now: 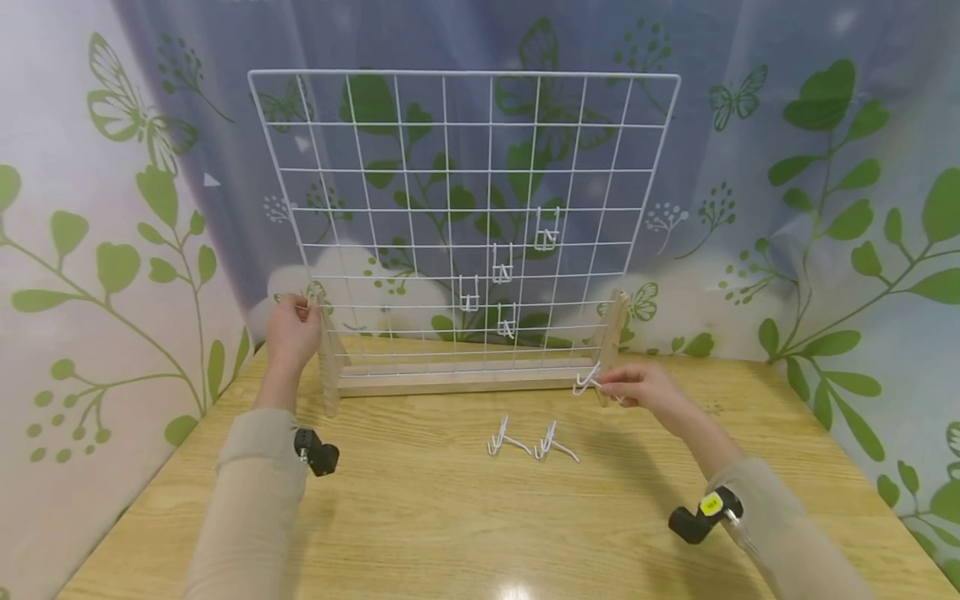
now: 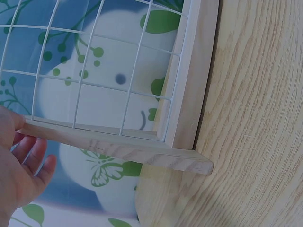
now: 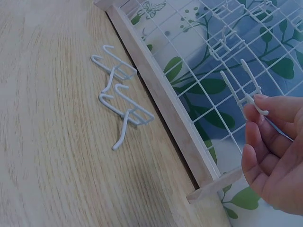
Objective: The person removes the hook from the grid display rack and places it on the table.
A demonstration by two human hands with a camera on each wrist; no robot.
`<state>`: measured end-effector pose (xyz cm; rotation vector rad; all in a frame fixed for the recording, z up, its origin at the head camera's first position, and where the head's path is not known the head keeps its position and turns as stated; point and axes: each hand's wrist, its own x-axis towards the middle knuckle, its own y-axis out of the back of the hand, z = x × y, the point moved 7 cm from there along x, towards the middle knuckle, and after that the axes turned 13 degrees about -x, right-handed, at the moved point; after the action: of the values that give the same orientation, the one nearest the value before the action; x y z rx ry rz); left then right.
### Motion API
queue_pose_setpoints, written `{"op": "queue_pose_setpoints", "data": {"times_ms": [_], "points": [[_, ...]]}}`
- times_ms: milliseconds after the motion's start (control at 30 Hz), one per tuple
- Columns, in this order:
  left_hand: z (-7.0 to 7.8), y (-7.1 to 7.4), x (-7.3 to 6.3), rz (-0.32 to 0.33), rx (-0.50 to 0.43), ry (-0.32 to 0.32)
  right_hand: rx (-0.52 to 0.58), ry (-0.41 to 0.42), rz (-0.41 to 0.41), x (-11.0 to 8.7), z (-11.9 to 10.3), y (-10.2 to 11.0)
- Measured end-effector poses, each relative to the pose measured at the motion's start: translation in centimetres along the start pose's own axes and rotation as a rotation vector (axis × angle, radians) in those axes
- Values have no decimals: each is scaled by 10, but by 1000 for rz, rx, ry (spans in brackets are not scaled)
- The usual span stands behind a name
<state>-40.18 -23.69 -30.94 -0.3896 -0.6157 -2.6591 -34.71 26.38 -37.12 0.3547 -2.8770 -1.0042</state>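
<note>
A white wire grid panel [image 1: 465, 74] stands upright in a wooden stand [image 1: 465, 383] on the table. My left hand [image 1: 294, 333] grips the upper end of the stand's left post [image 2: 102, 144], thumb on one side and fingers around the other. Off the panel's lower right, my right hand [image 1: 641, 390] pinches a white wire hook [image 3: 230, 86] between thumb and fingertips, its two prongs pointing away from the hand. Two similar hooks, one [image 1: 504, 437] left of the other [image 1: 553, 443], lie on the table in front of the stand.
Several white hooks, such as the highest one [image 1: 547, 237], hang on the panel's lower middle and right wires. Behind rises a curtain [image 1: 720, 275] with green leaves and butterflies. The wooden table [image 1: 420, 517] extends toward me.
</note>
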Motion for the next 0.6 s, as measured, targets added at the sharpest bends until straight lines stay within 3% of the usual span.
{"op": "queue_pose_setpoints", "data": {"times_ms": [600], "points": [[-2, -1, 1, -2, -8, 21, -26, -10, -51, -14, 28, 0]]}}
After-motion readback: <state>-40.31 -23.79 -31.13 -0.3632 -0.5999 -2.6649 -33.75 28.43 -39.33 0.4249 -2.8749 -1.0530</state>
